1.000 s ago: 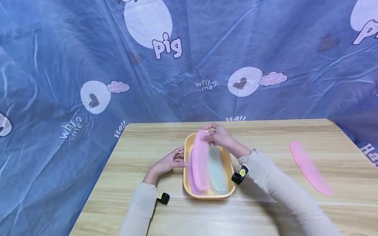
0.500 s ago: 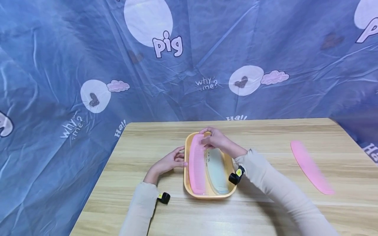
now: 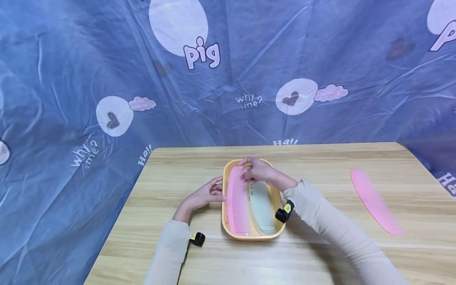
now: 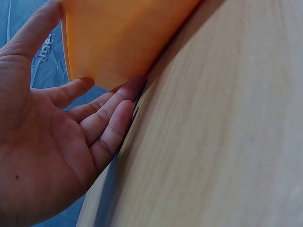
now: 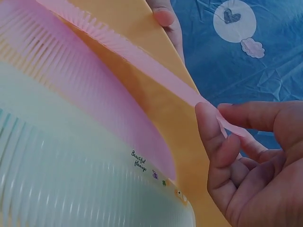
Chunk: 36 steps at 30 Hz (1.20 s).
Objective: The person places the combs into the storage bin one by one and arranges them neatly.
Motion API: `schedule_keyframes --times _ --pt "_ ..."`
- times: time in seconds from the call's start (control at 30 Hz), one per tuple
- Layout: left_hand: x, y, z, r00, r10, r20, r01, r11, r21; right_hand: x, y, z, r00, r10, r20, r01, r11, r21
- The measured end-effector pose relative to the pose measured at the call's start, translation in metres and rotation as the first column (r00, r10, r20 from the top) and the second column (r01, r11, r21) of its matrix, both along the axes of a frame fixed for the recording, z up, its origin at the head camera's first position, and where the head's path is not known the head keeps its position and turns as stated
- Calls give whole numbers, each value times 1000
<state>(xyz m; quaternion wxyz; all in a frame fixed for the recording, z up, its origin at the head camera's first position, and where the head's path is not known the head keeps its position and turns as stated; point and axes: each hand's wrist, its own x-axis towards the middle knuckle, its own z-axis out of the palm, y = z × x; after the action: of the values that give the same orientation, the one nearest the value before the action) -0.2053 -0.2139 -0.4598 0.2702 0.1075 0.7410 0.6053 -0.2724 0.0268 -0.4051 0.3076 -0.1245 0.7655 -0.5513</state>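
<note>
My right hand (image 3: 258, 170) pinches the far end of a pink comb (image 3: 237, 198) between thumb and fingers. In the right wrist view, this pink comb (image 5: 142, 59) is tilted on edge, its teeth end pointing away from the fingertips. It is low inside a yellow-orange tray (image 3: 225, 221), along the left wall. A pale green comb (image 3: 261, 208) lies to its right, bearing small printed writing. Between them a purple comb (image 5: 113, 99) shows in the right wrist view. My left hand (image 3: 204, 196) rests on the tray's left side, thumb at the rim, other fingers loosely extended along the outer wall.
Another pink comb (image 3: 375, 202) lies on the wooden table (image 3: 178, 166), well to the right of the tray. A blue printed cloth (image 3: 228, 126) hangs behind the table. Black wrist cameras (image 3: 197, 239) are strapped to both sleeves.
My right hand has moved the pinched pink comb down and slightly left into the tray, over the purple comb. The pale green comb shows more fully. My left hand stays in place.
</note>
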Motion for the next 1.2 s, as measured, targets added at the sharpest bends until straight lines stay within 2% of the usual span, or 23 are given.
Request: schedule_keyframes --times 0.13,0.37,0.7,0.83,1.03,1.2 --pt "0 0 0 1000 6 -5 -6 1000 5 -1 1 0 1000 16 -14 -15 1000 4" --pt "1 0 -2 1000 4 -4 -4 1000 5 -3 2 -5 999 29 19 -29 1000 -3" --pt "1 1 -3 1000 4 -8 -4 1000 10 -8 4 -6 999 50 19 -50 999 7" --pt "2 0 -4 1000 2 -7 -2 1000 12 -8 4 -8 998 66 -10 -66 997 33" --pt "0 1 0 1000 4 -17 -4 1000 -1 -10 3 -7 995 51 -86 -41 993 111" --pt "0 0 0 1000 2 -9 -2 1000 0 -10 4 -3 992 65 -108 -53 992 114"
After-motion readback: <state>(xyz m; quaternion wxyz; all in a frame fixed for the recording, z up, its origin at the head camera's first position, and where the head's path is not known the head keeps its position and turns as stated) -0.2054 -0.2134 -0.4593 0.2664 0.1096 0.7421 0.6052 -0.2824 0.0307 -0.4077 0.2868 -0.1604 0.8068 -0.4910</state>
